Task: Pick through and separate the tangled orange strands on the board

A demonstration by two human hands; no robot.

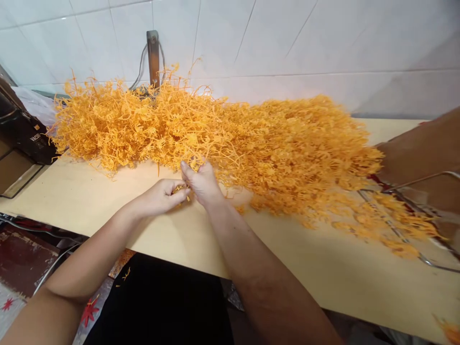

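A bracket (153,60) is standing against the tiled wall (223,38) — black lettered packaging (27,129) is sitting at far left.

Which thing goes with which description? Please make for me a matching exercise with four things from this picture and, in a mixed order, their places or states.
1. Left hand
2. Tiled wall
3. Larger red leaf shape
4. Table

A. At the lower left, below the level of the tabletop
B. Directly under the orange heap
C. Curled, with small orange pieces between thumb and fingers
D. Whitish, standing behind the heap

Right pairs: 1-C, 2-D, 3-A, 4-B
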